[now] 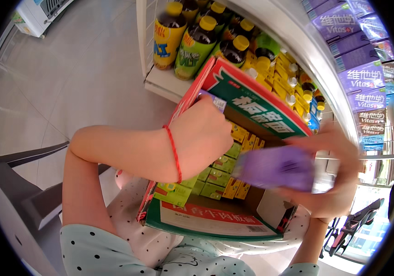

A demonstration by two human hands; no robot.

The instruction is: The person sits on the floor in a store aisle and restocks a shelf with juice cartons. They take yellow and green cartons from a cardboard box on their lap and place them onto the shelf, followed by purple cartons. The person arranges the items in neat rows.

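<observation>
An open cardboard carton (214, 224), red and green outside, rests on the person's lap. Small green drink cartons (214, 176) and yellow drink cartons (239, 132) stand packed in rows inside it. My left hand (205, 132), a red cord at its wrist, reaches over the carton's left side. Its fingers are curled at a purple drink carton (217, 102), largely covered by the hand; the grip itself is hidden. Over the right part of the carton, my right hand (338, 169) holds another purple drink carton (276, 168) between thumb and fingers, blurred. A green drink carton (174, 191) lies near the lower left corner.
Yellow- and green-labelled bottles (195, 48) stand on a low white shelf (167, 82) beyond the carton. Purple Vitasoy drink packs (362, 76) are stacked at the upper right. A dark-framed cart or stand (28, 193) is at the left, and a white appliance (40, 17) at the upper left.
</observation>
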